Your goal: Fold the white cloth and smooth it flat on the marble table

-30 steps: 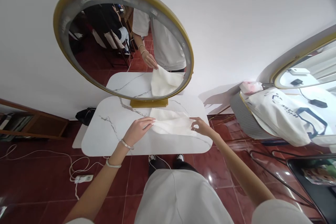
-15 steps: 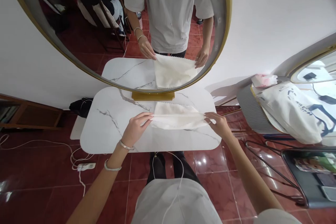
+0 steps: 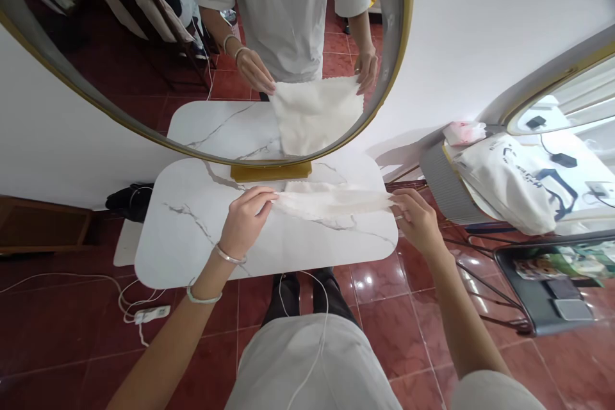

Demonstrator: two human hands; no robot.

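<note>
A cream-white cloth [image 3: 331,202] with a scalloped edge is stretched between my two hands above the marbled white tabletop [image 3: 177,250]. My left hand [image 3: 247,221] pinches its left corner between thumb and fingers. At the opposite end my right hand [image 3: 417,218] grips the right corner, just past the table's right side. The cloth's far part hangs down toward the table. In the round mirror [image 3: 408,25] the cloth's other face shows, spread between the reflected hands.
A gold mirror base [image 3: 271,171] stands at the table's back. To the right are a ribbed grey table [image 3: 449,182] with a white cloth bag [image 3: 509,182], a tissue pack [image 3: 465,132] and a dark chair [image 3: 538,327]. A power strip [image 3: 152,314] with cables lies on the floor at left.
My hands have moved farther apart, pulling the cloth wider, and its near edge is raised. The right hand has shifted right and up. The view has shifted slightly.
</note>
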